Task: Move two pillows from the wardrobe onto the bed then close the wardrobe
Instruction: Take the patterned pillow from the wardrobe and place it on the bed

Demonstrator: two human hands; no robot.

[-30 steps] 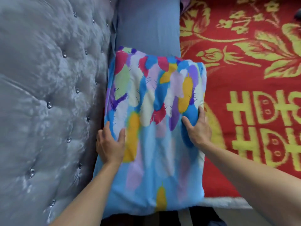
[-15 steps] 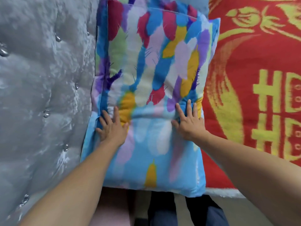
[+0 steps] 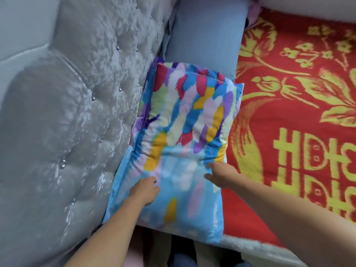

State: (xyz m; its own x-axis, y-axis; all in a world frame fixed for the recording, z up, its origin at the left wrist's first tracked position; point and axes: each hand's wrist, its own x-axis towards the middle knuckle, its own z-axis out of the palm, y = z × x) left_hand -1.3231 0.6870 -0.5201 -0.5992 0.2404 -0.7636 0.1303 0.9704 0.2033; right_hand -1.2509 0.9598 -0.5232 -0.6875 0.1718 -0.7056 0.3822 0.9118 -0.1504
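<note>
We rest our left hand (image 3: 144, 191) and right hand (image 3: 221, 175) loosely open on the pillow (image 3: 185, 143), gripping nothing, settling it flat beside the headboard (image 3: 77, 122).

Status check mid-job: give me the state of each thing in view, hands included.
Colourful pillow: lying flat on the bed, against the headboard, near end overhanging the bed edge.
Blue pillow: flat, partly under the colourful pillow.
Left hand: empty, over the pillow.
Right hand: empty, fingers spread.
Red blanket: spread out.
</note>
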